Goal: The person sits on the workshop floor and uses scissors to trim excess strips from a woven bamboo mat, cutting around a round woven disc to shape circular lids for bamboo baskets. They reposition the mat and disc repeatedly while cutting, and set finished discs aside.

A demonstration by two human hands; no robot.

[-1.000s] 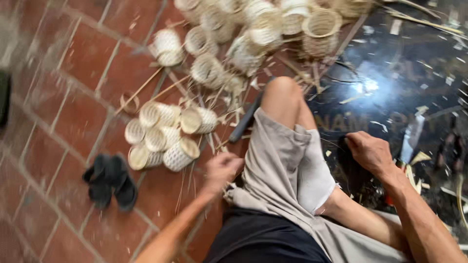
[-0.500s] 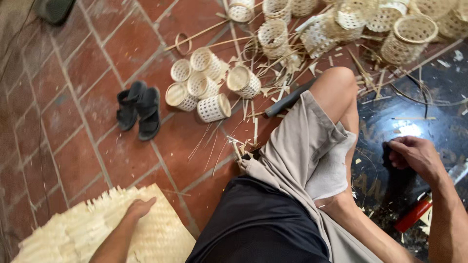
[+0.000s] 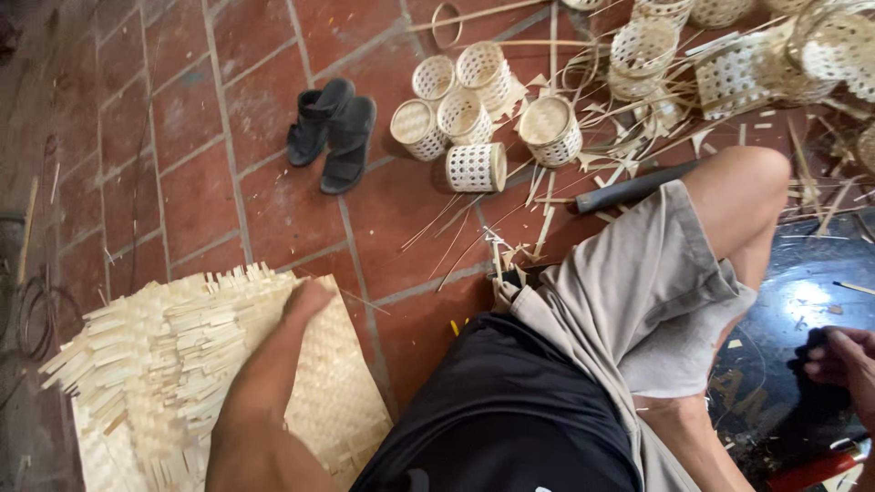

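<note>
My left hand (image 3: 305,301) reaches down to the left onto a stack of pale woven bamboo mats (image 3: 182,383) that lies on the red tile floor. Its fingers curl into the loose strip ends at the stack's top edge. My right hand (image 3: 843,360) is at the right edge, over a glossy black surface (image 3: 802,301), fingers bent around something dark that I cannot make out. My bent knee in grey shorts (image 3: 656,273) is between the two hands.
Several small woven bamboo baskets (image 3: 456,118) stand beyond the knee among scattered bamboo strips (image 3: 629,118). A pair of black sandals (image 3: 333,132) sits left of them. A dark-handled tool (image 3: 638,187) lies by the knee. A red object (image 3: 811,469) shows bottom right.
My view swung left and down. My left hand moved from near the baskets to the mat stack, then went from lying flat to curling into its edge. My right hand stayed low on the black surface.
</note>
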